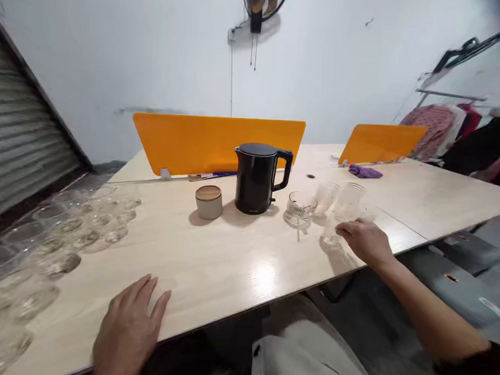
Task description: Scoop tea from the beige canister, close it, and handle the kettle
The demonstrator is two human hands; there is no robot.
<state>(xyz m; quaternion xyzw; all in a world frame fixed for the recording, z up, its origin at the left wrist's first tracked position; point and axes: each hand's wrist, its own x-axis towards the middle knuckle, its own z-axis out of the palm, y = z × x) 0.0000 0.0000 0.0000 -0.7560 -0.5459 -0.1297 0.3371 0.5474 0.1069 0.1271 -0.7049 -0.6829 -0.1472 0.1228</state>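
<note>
My left hand (128, 323) lies flat on the table's near edge with its fingers spread, holding nothing. Over on the right, the fingers of my right hand (366, 240) are bent and closed at a clear glass (332, 231) on the tabletop; the glass is faint and partly smeared. Ribbed clear glasses (349, 200) stand just behind that hand. To its left is a clear glass bowl (302, 203) with a small glass piece in front of it. A black electric kettle (255, 179) stands mid-table, beside a pale canister (209, 203) with a wooden lid.
Several stemmed clear glasses (65, 235) crowd the table's left end. Orange divider panels (181, 143) rise behind the kettle and at the right. A purple cloth (364, 171) lies near the right panel. Grey stools (453, 279) stand below the table's right edge.
</note>
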